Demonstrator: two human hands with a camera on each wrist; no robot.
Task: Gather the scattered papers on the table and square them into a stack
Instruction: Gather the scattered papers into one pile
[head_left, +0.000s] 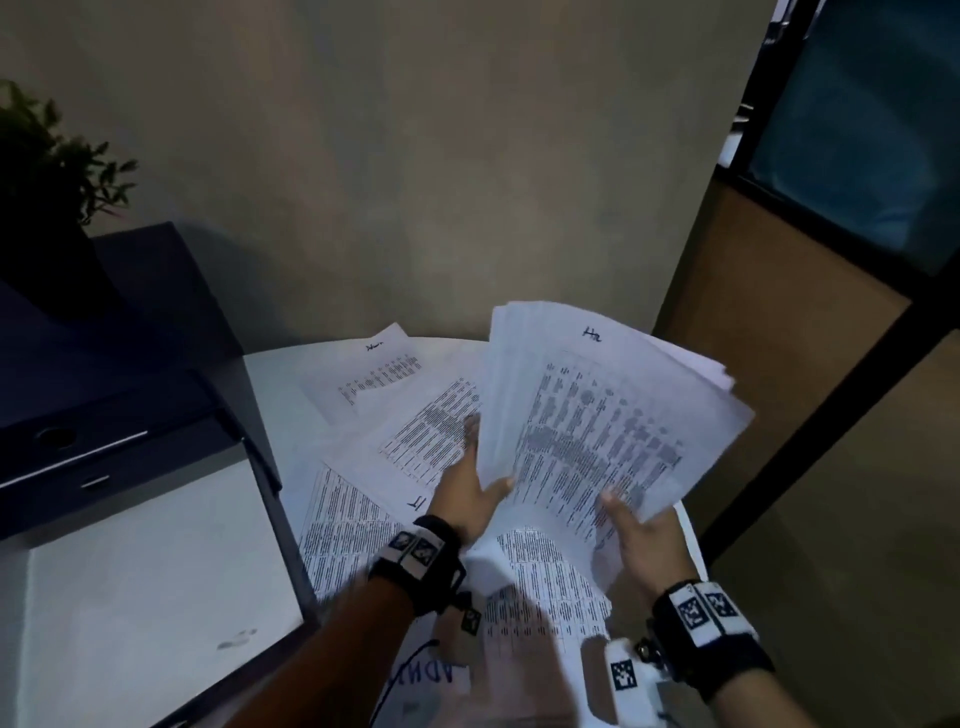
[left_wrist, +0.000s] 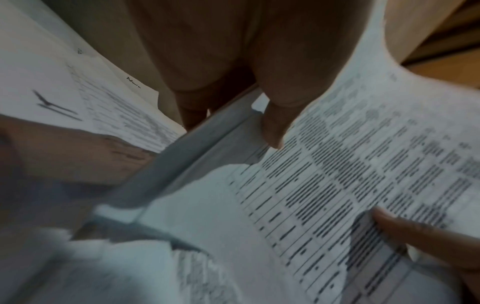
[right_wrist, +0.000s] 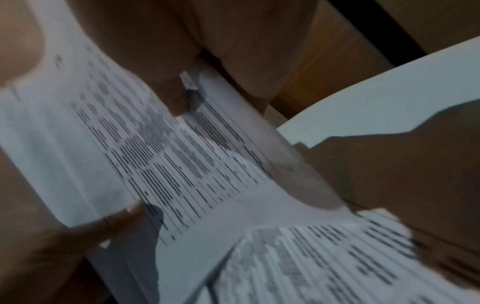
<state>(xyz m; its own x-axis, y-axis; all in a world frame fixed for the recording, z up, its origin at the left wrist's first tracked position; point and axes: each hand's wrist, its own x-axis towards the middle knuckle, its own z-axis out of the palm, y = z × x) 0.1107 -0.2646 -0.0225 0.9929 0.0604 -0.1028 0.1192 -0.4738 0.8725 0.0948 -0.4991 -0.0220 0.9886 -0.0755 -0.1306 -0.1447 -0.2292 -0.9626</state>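
A fanned bundle of printed papers (head_left: 597, 415) is lifted off the white table (head_left: 270, 384), tilted up toward me. My left hand (head_left: 470, 499) grips its lower left edge, thumb in front and fingers behind. Pinching its lower right corner is my right hand (head_left: 636, 530), with the thumb on the top sheet. The left wrist view shows the bundle (left_wrist: 350, 164) close up, and the right wrist view shows the bundle (right_wrist: 168, 154) as well. Loose sheets lie flat on the table: one at the back (head_left: 363, 374), one in the middle (head_left: 426, 431), one on the left (head_left: 343, 530) and one near me (head_left: 545, 582).
A dark printer or cabinet (head_left: 114, 415) stands against the table's left side, with a potted plant (head_left: 47, 171) on top. A wooden and glass partition (head_left: 810, 332) runs close along the right. A plain wall is behind the table.
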